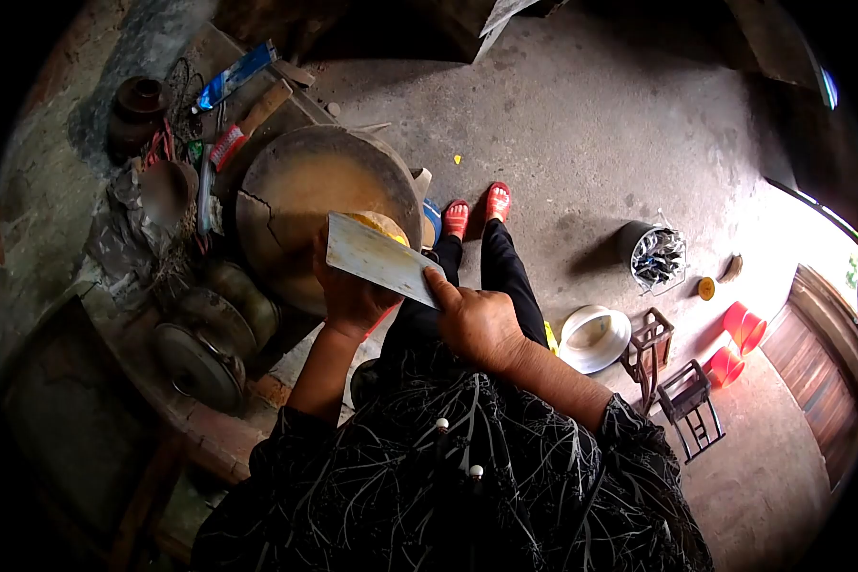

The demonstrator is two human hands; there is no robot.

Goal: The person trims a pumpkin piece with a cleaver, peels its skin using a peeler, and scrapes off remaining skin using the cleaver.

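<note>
My right hand (483, 329) is closed round the handle end of a cleaver (381, 262), and its broad grey blade points up and to the left. My left hand (341, 291) is closed on a piece of pumpkin (383, 225) with yellow flesh and a tan rind. The blade lies across the piece and hides much of it, along with some of the left fingers. Both hands are over the near right edge of a wide, round, brown wok-like vessel (300, 176). A crack-like line runs down the vessel's left side.
Lidded metal pots (195, 362) and a dark jar (141, 107) stand at the left. On the concrete floor are a bucket of dark scraps (658, 255), a white basin (615, 338), small stools (691, 400) and red buckets (745, 327). A yellow scrap (458, 159) lies near my feet.
</note>
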